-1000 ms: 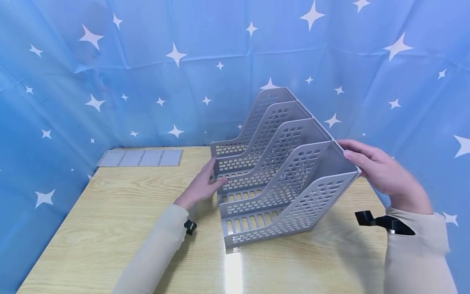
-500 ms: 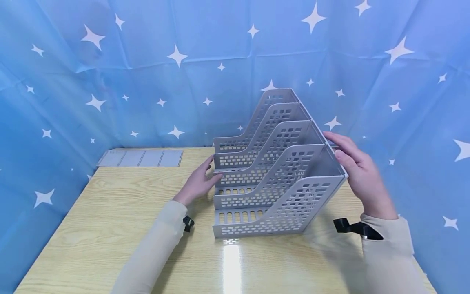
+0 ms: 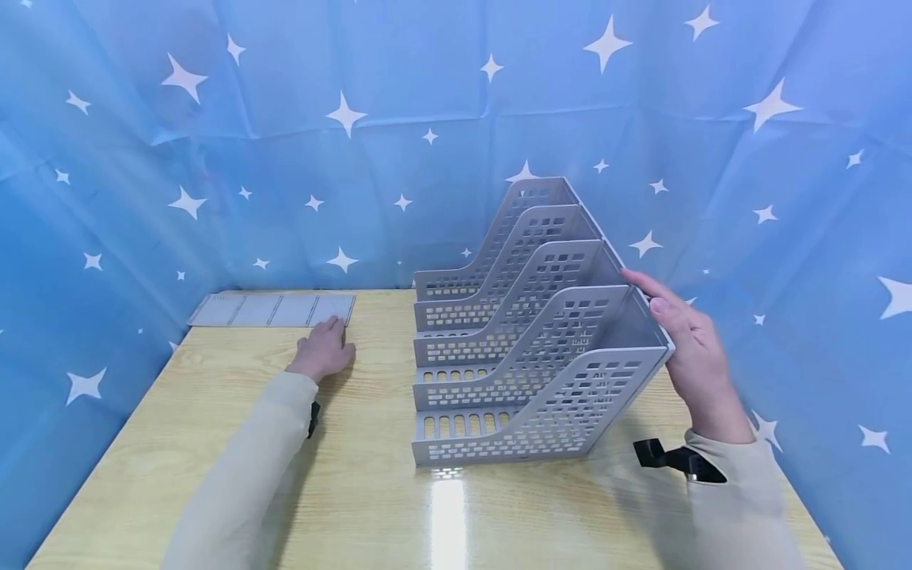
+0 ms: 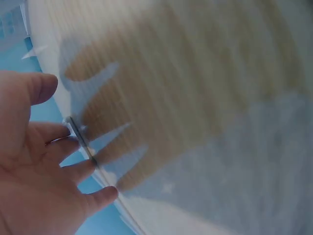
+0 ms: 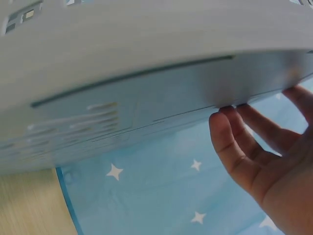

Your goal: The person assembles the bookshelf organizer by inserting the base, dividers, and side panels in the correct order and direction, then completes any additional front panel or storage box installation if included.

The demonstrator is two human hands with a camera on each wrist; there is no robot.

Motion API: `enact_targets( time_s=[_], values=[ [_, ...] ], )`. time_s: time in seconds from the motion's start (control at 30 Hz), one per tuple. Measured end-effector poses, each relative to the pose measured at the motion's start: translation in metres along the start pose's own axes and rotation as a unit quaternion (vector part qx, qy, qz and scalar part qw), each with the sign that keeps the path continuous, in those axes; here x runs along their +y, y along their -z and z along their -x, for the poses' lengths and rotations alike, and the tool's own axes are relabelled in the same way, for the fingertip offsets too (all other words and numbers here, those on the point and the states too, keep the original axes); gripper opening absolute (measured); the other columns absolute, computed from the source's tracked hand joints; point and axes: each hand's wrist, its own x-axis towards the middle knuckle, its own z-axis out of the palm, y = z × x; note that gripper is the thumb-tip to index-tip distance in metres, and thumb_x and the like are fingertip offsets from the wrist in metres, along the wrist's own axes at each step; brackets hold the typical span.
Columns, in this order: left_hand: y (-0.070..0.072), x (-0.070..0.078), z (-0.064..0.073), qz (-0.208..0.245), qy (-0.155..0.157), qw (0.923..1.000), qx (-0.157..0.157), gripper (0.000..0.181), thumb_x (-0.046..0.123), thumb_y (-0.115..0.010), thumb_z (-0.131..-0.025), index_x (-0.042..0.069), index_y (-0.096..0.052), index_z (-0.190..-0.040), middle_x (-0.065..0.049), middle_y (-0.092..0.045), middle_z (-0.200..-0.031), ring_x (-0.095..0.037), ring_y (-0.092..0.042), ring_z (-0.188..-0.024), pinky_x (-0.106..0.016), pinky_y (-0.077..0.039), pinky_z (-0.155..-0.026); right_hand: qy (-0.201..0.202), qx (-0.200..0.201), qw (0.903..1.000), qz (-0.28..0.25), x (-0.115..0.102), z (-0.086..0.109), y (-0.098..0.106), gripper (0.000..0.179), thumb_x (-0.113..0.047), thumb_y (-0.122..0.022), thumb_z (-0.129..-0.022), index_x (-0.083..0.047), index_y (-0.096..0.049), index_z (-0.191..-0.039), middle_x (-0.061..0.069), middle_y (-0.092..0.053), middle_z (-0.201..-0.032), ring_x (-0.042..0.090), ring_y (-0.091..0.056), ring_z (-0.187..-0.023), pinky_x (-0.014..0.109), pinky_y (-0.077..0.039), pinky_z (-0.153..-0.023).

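A grey file organizer with perforated dividers stands on the table, its slots open toward the left. My right hand is at its tall back side; in the right wrist view the fingertips touch the smooth back panel. At the far left lies a flat grey panel marked by several dark lines. My left hand reaches to this panel's right end, fingers extended at its near edge. In the left wrist view the fingers are spread along a thin edge, casting a shadow on the wood.
A light wood-grain table carries both grey pieces. Blue cloth with white stars hangs behind the table and along both sides. Black camera straps sit at the wrists.
My left hand has left the organizer's front side and moved left to the flat panel. The organizer shifted slightly left and settled on the table, with my right hand following at its back.
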Motion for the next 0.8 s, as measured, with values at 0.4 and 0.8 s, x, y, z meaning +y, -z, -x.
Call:
enact_targets(
  time_s=[0.4, 0.8],
  values=[
    [-0.016, 0.015, 0.029, -0.016, -0.063, 0.9955, 0.070, 0.027, 0.019, -0.051, -0.105, -0.005, -0.062, -0.113, -0.025, -0.058, -0.119, -0.046, -0.056, -0.110, -0.056, -0.050, -0.090, 0.020, 0.017, 0.9992, -0.030, 0.009, -0.001, -0.005, 0.044, -0.021, -0.040, -0.112, 0.001, -0.054, -0.148, 0.000, -0.065, -0.140, 0.007, -0.063, -0.120, 0.018, -0.048, -0.096],
    [-0.018, 0.036, 0.086, 0.000, -0.170, 0.9852, 0.023, 0.042, 0.018, -0.066, -0.097, 0.016, -0.052, -0.058, -0.002, -0.048, -0.075, -0.019, -0.042, -0.069, -0.030, -0.038, -0.062, 0.044, 0.019, 0.9965, -0.069, 0.016, 0.001, -0.008, 0.045, -0.023, -0.039, -0.113, 0.002, -0.053, -0.148, 0.000, -0.067, -0.136, 0.008, -0.062, -0.120, 0.019, -0.048, -0.094]
  ],
)
